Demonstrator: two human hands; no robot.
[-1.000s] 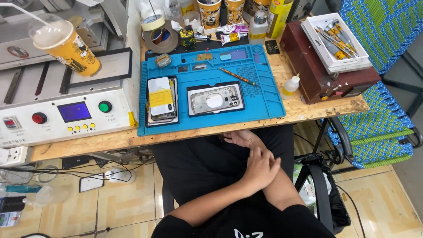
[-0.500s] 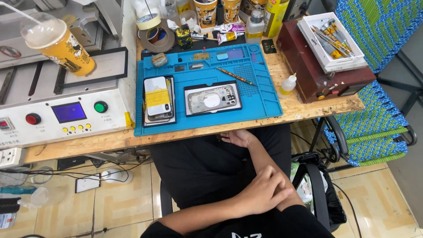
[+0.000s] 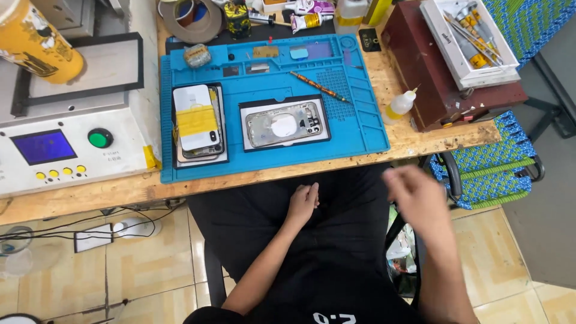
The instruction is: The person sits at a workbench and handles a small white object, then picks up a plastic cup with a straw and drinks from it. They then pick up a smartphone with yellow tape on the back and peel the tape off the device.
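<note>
Both my hands are empty, below the bench edge.

My left hand [image 3: 303, 203] lies on my lap with fingers loosely curled, holding nothing; my right hand [image 3: 418, 195] is blurred in the air beside my thigh, fingers spread, gripping nothing. Nearest above them, on the blue work mat [image 3: 360, 129], an opened phone housing [image 3: 284, 123] sits on a dark tray, with a stack of phones [image 3: 198, 123] just left of it. A small squeeze bottle [image 3: 399, 105] stands on the wooden bench [image 3: 420, 138].
</note>
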